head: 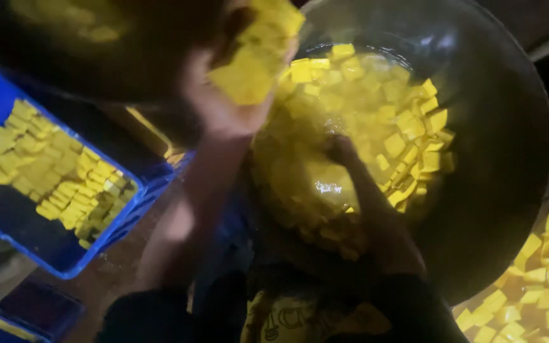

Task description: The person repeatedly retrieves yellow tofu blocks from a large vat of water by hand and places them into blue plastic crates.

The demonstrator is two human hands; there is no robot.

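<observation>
At my far left sits the blue crate point(7, 219), tilted, with yellow cubes point(52, 178) lined up in rows along its upper side and bare blue floor nearer me. Moving right, my left hand point(236, 95) is raised above the pan's left rim, forearm running up from my dark sleeve, wrist bent so the palm faces the pan; its fingers are curled shut around a stack point(255, 57) of the same yellow cubes, blurred with motion. I judge these pieces soft and wet, light singly but crumbly, so they want cupping from below and the sides with flat fingers, not a pinch at a corner, and a low release to spare both the pieces and my skin from splashing liquid. Next right is the pan point(509, 146), wide, dark and round, holding a glistening pool with many cubes point(401, 127) floating, thickest toward its far right. My right hand point(344, 155) reaches in from the near side, arm slanting up to the left, fingertips down at the liquid's surface among the pieces; it is dark and I cannot tell how far it is open or whether it grips anything. At the near right corner lies another heap point(541, 286) of yellow cubes, just beside the pan.
</observation>
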